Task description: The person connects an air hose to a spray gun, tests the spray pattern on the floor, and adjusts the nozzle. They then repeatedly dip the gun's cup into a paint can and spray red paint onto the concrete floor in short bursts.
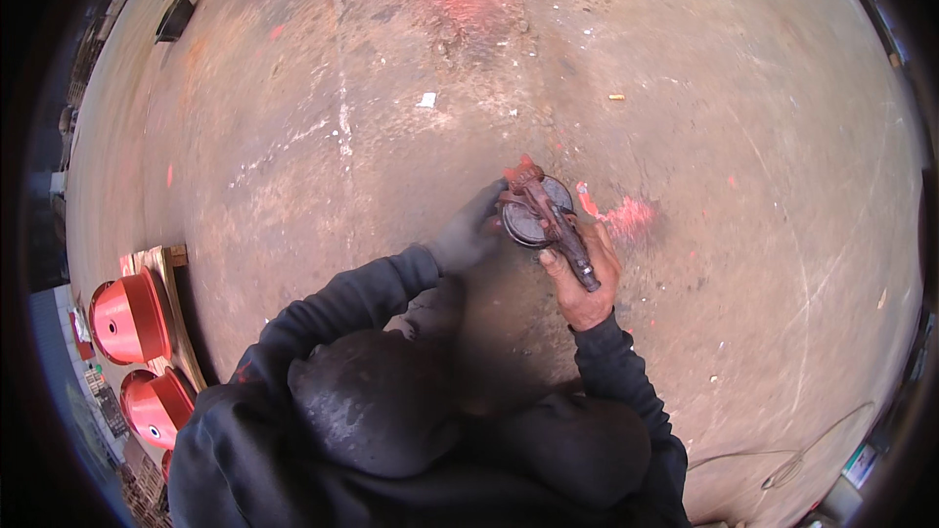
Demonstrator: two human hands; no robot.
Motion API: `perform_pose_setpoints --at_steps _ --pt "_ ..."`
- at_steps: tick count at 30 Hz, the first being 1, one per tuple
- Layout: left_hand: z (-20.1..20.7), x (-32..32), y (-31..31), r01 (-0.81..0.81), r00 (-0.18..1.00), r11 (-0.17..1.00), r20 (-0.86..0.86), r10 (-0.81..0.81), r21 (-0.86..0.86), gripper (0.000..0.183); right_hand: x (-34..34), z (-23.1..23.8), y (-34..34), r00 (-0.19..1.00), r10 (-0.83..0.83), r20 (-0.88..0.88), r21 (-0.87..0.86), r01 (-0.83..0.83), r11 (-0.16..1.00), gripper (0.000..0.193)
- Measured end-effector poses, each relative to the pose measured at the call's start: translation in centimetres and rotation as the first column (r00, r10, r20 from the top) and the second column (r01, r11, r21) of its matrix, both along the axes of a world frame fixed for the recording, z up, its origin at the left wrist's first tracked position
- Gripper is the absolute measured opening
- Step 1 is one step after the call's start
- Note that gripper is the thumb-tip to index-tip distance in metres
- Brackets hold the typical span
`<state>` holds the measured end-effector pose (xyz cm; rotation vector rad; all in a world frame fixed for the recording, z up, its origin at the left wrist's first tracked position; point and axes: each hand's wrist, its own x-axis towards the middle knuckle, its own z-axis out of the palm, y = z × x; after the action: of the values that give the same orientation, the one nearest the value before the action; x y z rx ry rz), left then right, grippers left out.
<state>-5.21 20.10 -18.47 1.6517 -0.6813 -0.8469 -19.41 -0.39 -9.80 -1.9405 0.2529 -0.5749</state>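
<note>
2 red tubs (139, 318) by wood slats (180, 308), L side; blk bin (174, 18) upper L; thin cable (798, 452) lower R.

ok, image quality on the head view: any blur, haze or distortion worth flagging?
Head view: fisheye rim bends the edges, with black corners; head view: a dark haze softens the left hand and lower middle; head view: floor looks smeared toward the top; head view: the metal tool and right hand look clearer, though not crisp.
</note>
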Motion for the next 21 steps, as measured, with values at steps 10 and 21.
perform_pose_setpoints --at_steps 10,21 --pt "7.4 3.2 0.0 -0.286 0.945 0.935 -0.22 0.24 -0.209 0.053 0.0 0.5 -0.4 0.998 0.04 0.042 -0.011 -0.04 0.999 0.052" --pt "15.9 4.9 -3.8 -0.036 0.994 0.999 0.103 0.032 0.036 0.04 0.5 1.2 -0.3 0.99 0.018 0.137 0.003 -0.019 1.0 0.058"
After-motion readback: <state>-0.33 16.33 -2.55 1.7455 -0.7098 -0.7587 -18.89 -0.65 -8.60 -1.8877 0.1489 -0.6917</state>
